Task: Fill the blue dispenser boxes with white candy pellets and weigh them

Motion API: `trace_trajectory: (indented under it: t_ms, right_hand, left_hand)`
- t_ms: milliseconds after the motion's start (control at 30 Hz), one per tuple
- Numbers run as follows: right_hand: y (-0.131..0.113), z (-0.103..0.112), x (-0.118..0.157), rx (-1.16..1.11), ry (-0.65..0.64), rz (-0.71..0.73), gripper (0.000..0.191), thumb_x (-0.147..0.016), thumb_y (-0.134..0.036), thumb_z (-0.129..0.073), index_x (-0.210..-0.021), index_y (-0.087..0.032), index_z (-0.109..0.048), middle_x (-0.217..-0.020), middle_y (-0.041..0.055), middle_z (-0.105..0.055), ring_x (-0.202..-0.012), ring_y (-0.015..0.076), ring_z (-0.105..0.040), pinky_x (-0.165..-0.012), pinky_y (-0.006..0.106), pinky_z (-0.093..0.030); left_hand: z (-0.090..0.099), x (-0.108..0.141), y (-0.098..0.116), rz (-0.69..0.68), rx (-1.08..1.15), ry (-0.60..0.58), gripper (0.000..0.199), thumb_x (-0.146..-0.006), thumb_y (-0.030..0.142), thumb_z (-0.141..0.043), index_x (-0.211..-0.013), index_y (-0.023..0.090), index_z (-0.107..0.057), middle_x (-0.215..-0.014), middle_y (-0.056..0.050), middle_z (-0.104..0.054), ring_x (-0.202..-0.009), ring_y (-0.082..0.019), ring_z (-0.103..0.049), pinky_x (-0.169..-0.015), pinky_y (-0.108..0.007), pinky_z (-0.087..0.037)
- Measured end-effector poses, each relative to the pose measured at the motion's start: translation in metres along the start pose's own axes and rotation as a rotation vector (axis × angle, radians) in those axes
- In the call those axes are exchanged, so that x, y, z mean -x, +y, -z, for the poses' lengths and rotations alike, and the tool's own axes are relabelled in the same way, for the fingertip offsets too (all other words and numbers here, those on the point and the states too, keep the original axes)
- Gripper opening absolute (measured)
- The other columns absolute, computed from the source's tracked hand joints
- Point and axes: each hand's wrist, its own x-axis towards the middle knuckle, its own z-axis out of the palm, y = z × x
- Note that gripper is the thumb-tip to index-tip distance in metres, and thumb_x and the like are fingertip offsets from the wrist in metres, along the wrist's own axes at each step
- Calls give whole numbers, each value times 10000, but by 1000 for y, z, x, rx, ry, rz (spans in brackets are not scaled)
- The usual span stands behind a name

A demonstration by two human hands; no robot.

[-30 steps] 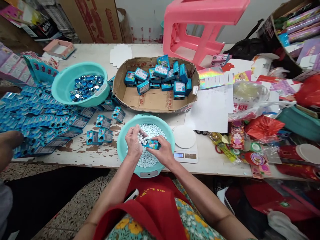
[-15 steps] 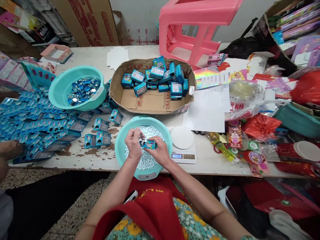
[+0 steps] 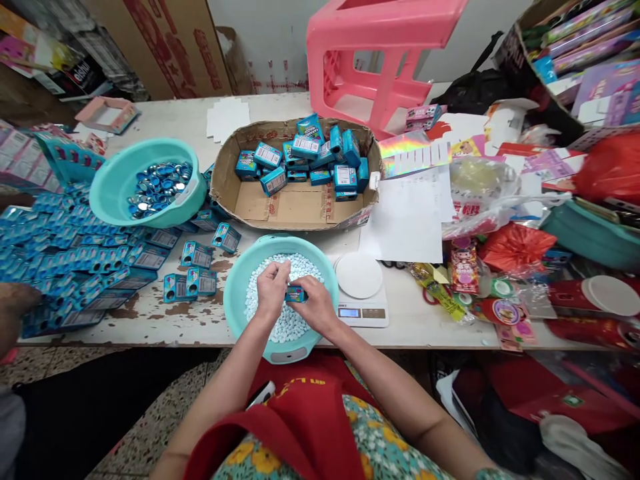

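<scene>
Held above small white candies (image 3: 285, 327) in a turquoise plastic basin (image 3: 235, 300), at the near edge of a worn white tabletop (image 3: 403, 327): one blue Caramelo Macizo candy box (image 3: 296, 294), gripped between the thumb and fingers of the right hand (image 3: 317, 304). Just beside the box's other end, one left hand (image 3: 271, 291), fingers curled in and tips drawn together near the thumb; impossible to tell whether closed on any candy. Too many candies in the basin for a count.

Just right of the basin, one white digital scale (image 3: 369, 313) with one round pan and a lit display. To the left, four loose blue boxes (image 3: 201, 281) on the tabletop, two of them touching or nearly so in front. Behind the basin, one cut-down cardboard carton (image 3: 295, 208) with at least a dozen matching boxes, overlapped and heaped mostly toward the back and right.

Farther left, a second turquoise basin (image 3: 107, 200), holding dozens of round blue-and-silver pieces (image 3: 160, 190), beside massed rows of blue boxes (image 3: 75, 237) beyond counting. At the far left edge, one blurred hand of a co-worker (image 3: 17, 310). At the back, one pink plastic stool (image 3: 373, 20); right of the carton, white paper sheets (image 3: 400, 230) beneath one iridescent sheet (image 3: 413, 155).
</scene>
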Motion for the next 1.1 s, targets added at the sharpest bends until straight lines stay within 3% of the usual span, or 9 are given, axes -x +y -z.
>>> trace_trajectory:
  t_ms: [133,267,400,500,667,800,867,967,1100]
  right_hand:
    - [5,6,-2,-100,56,-78,310,-657,-206,-727,-948,-235,-625,-925,22,-622,-889,206,-586,-797,338,-467]
    - [-1,26,2,-259,113,-123,327,-635,-287,-775,-925,-223,-638,-936,22,-623,-910,203,-598,-832,341,-472]
    - [-2,60,14,-383,241,-218,385,-650,-362,-772,-969,-214,-616,-956,34,-626,-892,205,-610,-798,336,-501]
    - [25,82,16,-342,443,-289,404,-681,-373,-747,-1002,-197,-576,-943,33,-617,-860,192,-604,-781,333,-503]
    - [89,98,10,-149,609,-335,402,-700,-405,-714,-988,-177,-549,-954,50,-606,-887,206,-584,-824,388,-486]
    - [91,109,4,55,596,-269,510,-671,-424,-735,-1066,-177,-527,-1126,114,-563,-1083,272,-524,-939,473,-423]
    - [75,119,-21,151,659,-152,624,-658,-429,-750,-1168,-187,-483,-1270,139,-480,-1213,284,-431,-1017,481,-358]
    - [54,131,-103,61,622,-61,572,-782,-451,-624,-1253,-203,-414,-1255,119,-499,-1165,229,-484,-988,410,-403]
    - [59,131,-243,319,367,-411,663,-730,-509,-641,-1259,-184,-409,-1325,146,-440,-1238,264,-417,-1014,391,-367]
  left_hand:
    - [6,-4,6,64,-81,-87,387,-741,429,-666,-536,163,-474,-498,32,-443,-446,-62,-376,-425,-181,-300]
    - [27,-16,7,181,30,13,372,-748,519,-605,-633,187,-485,-541,25,-472,-408,-72,-353,-374,-191,-219]
    - [62,-19,-22,3,-696,-128,328,-726,526,-596,-748,199,-614,-822,-84,-634,-812,-226,-578,-630,-291,-454]
    - [76,-9,-56,-57,-1286,-144,516,-784,497,-519,-1192,184,-571,-1256,-175,-518,-1174,-354,-441,-895,-467,-393]
    - [66,17,-82,103,-1560,-179,763,-787,642,-411,-1343,119,-427,-1219,-222,-465,-1126,-427,-432,-872,-525,-367]
    - [47,27,-84,221,-1443,-306,782,-722,602,-520,-1314,100,-425,-1204,-198,-451,-1101,-392,-461,-904,-459,-362]
    - [36,28,-85,207,-1379,-346,674,-734,490,-542,-1291,125,-437,-1186,-172,-459,-1064,-344,-499,-906,-422,-369]
    - [24,26,-88,160,-1266,-410,476,-765,315,-492,-1221,180,-480,-1151,-130,-477,-957,-265,-560,-836,-361,-412]
    - [24,16,-98,156,-1060,-437,320,-759,237,-454,-1061,199,-552,-1082,-91,-526,-954,-235,-579,-819,-330,-439]
